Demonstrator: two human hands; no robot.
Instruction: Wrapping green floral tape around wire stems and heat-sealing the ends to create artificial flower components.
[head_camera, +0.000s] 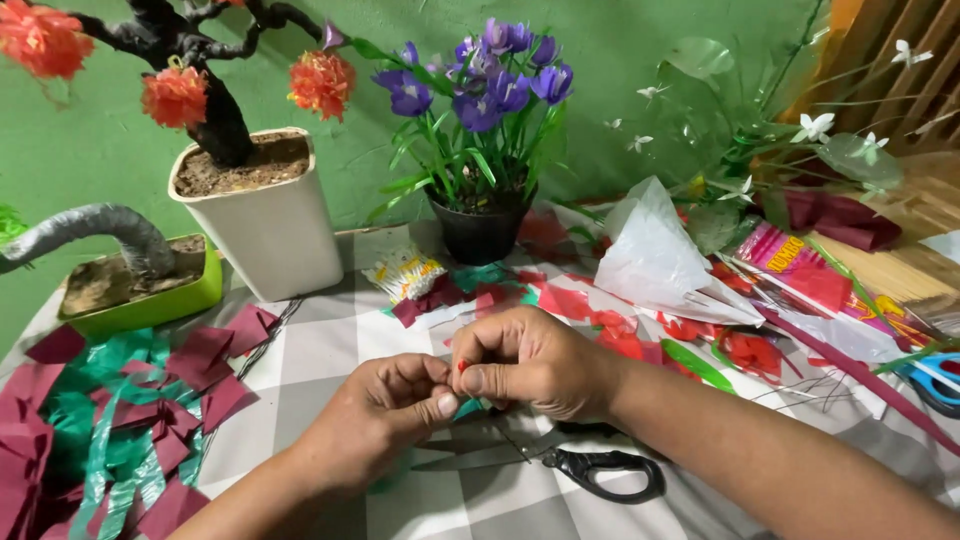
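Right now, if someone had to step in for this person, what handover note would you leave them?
Left hand: fingers pinched shut on a tiny red piece, at table centre.
Right hand: pinching the same red piece from the other side; the two hands touch.
Black-handled scissors lie open on the checked tablecloth just below the hands, nobody holding them.
Maroon paper squares and green strips are piled at the left; red scraps at the right.
Finished-looking: potted tree with orange-red blooms, purple flower pot.
The red piece is too small to tell how far it is shaped.
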